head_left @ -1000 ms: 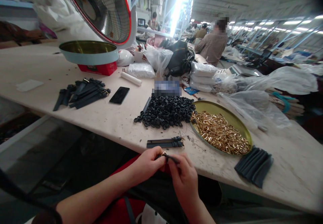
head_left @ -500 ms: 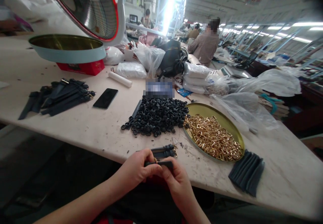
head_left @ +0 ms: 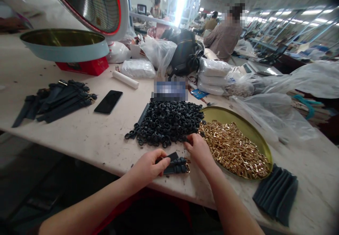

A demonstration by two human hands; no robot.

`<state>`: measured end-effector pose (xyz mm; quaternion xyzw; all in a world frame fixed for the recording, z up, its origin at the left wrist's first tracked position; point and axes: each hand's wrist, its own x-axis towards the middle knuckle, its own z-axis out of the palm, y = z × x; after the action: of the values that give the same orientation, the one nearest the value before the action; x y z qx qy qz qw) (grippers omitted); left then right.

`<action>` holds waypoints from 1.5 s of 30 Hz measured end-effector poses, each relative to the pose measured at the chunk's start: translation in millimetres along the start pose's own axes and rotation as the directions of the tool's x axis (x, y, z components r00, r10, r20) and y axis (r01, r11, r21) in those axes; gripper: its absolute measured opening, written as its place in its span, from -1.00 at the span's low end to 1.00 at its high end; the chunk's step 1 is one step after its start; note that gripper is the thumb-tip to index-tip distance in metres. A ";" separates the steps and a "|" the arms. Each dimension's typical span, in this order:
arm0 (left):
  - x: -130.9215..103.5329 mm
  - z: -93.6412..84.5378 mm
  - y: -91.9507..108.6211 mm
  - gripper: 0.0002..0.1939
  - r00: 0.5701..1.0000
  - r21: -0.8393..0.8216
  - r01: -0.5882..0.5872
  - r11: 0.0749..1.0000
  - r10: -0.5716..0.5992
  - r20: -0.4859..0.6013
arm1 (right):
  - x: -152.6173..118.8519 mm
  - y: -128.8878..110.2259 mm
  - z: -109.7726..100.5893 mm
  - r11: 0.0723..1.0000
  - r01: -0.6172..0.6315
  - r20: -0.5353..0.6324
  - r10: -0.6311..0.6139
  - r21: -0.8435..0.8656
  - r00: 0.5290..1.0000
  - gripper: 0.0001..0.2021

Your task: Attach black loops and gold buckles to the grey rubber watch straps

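Note:
My left hand is closed on a dark strap, whose flat end sticks out past the fingers. Just under it, finished-looking dark straps with gold buckles lie near the table's front edge. My right hand reaches to the near right edge of a heap of small black loops. Its thumb and fingertips pinch at a loop there, partly hidden by the fingers. Gold buckle pieces fill a round gold-coloured tray right beside that hand.
Stacked dark strips lie at the right. Buckled straps are piled at the left, near a phone and a white roll. A fan, a blue-rimmed tin and plastic bags stand behind. A person is farther back.
My hands have parted. The right one has let go of the strap and moved forward to the loops; the left keeps the strap above the buckled ones. The view has shifted slightly.

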<state>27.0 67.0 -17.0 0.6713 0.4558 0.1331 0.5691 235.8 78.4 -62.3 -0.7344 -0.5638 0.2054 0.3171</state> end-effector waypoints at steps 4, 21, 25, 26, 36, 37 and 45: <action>-4.6 0.8 2.2 -0.75 0.996 -0.008 -0.053 0.999 0.052 -0.075 | -25.4 -16.2 -13.7 0.985 -0.015 0.084 0.001 0.171 0.997 -0.87; -63.9 6.9 9.8 -0.79 0.965 -0.496 0.230 0.837 -0.132 0.225 | -128.5 -65.8 -10.8 0.797 0.325 -0.157 -0.285 0.509 0.946 -0.87; -63.1 12.5 -0.9 -0.80 0.985 -0.425 0.155 0.892 -0.105 0.138 | -138.1 -70.8 -6.1 0.695 -0.014 0.066 -0.048 0.719 0.997 -0.82; -62.5 15.5 -3.2 -0.80 0.991 -0.396 0.124 0.910 -0.091 0.101 | -140.1 -72.1 -3.2 0.648 -0.080 0.103 0.002 0.757 0.995 -0.80; -56.0 25.7 -9.9 -0.79 0.996 -0.384 0.086 0.919 -0.092 0.004 | -144.8 -81.5 33.5 0.507 -0.060 -0.073 0.238 0.860 0.969 -0.76; -55.8 24.6 -10.5 -0.78 0.995 -0.399 0.095 0.912 -0.097 0.015 | -145.2 -81.5 34.7 0.506 -0.064 -0.068 0.239 0.860 0.969 -0.75; -54.6 26.6 -13.6 -0.73 0.946 -0.015 -0.166 0.986 0.155 -0.285 | -143.8 -84.4 41.0 0.386 -0.130 -0.002 0.324 0.913 0.946 -0.71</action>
<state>9.3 7.4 -18.9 0.6691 0.4736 0.2823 0.4982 109.6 -36.1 -40.8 -0.5334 -0.2269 0.4501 0.6793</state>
